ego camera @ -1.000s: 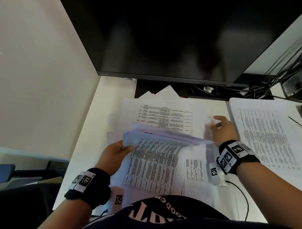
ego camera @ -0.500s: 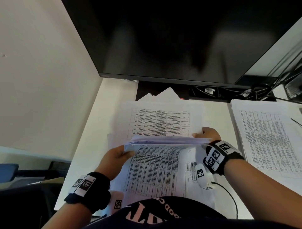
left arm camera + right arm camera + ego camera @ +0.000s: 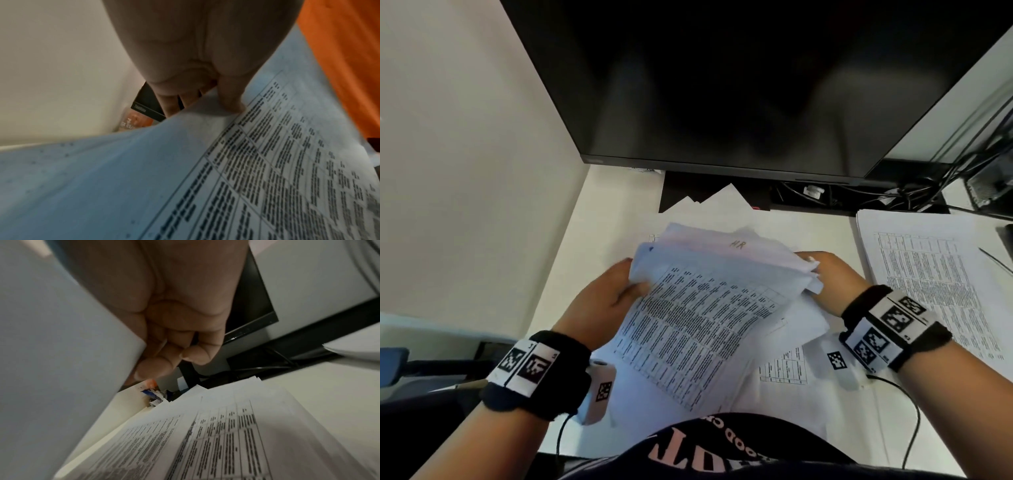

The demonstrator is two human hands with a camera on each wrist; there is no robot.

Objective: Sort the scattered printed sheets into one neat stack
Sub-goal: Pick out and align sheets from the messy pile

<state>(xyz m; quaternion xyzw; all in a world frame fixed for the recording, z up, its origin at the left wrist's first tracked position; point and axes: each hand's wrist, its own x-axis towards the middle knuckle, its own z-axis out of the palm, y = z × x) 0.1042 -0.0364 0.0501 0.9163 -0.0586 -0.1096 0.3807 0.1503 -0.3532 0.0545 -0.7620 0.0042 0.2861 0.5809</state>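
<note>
Head view: both hands hold one bundle of printed sheets (image 3: 709, 308) lifted off the white desk (image 3: 599, 219), tilted, table print facing up. Left hand (image 3: 602, 305) grips the bundle's left edge, thumb on top. Right hand (image 3: 832, 284) grasps the right edge, fingers hidden behind the paper. More loose sheets (image 3: 784, 366) lie flat on the desk under the bundle. Separate paper stack (image 3: 935, 274) sits on the desk to the right, well apart from the bundle. Dark monitor (image 3: 739, 85) at the back, cables (image 3: 914, 195) behind its right side.

Left wrist view: thumb (image 3: 230, 97) presses on the top sheet (image 3: 267, 162), the other fingers (image 3: 170, 104) go under the edge. Print blurred.

Right wrist view: fingers (image 3: 164, 360) curl against the blank back of the held sheets (image 3: 51, 353); printed page (image 3: 216, 443) flat on the desk below
</note>
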